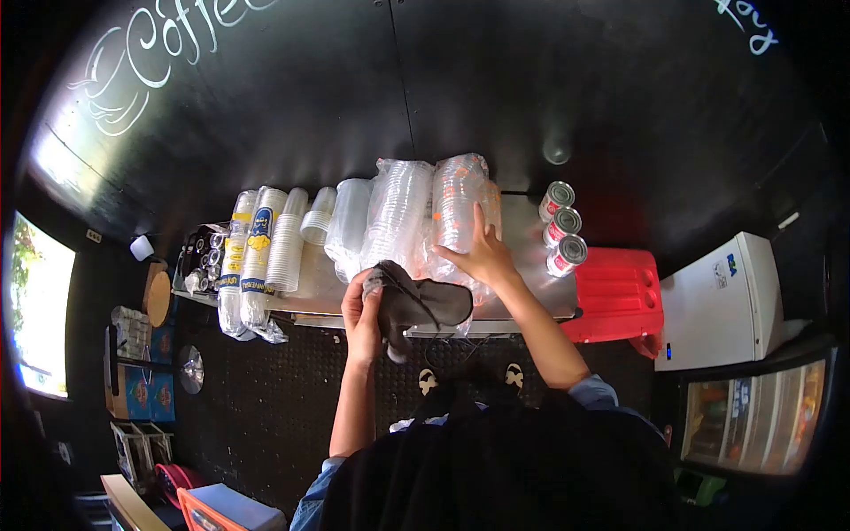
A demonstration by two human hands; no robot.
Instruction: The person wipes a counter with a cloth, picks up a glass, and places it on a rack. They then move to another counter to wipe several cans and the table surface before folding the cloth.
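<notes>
My left hand [360, 311] is closed round a dark grey cloth [416, 301], which hangs in front of the counter's near edge. Spread over the plastic-wrapped stack with orange print [458, 199], my right hand [485, 257] has its index finger stretched upward and its thumb out to the left. The fingertips overlap the wrapping in this view. Just left of that stack lies another clear bagged stack of plastic cups [398, 208]. A wide translucent container stack [348, 217] and short clear cups [319, 217] come after it.
The metal counter [522, 265] carries sleeves of cups [258, 252], a black holder [204, 257] and three cans [558, 230]. To the right are a red plastic case [617, 292], a white fridge [717, 305] and a glass-front cooler [753, 416]. A black wall [496, 88] rises behind.
</notes>
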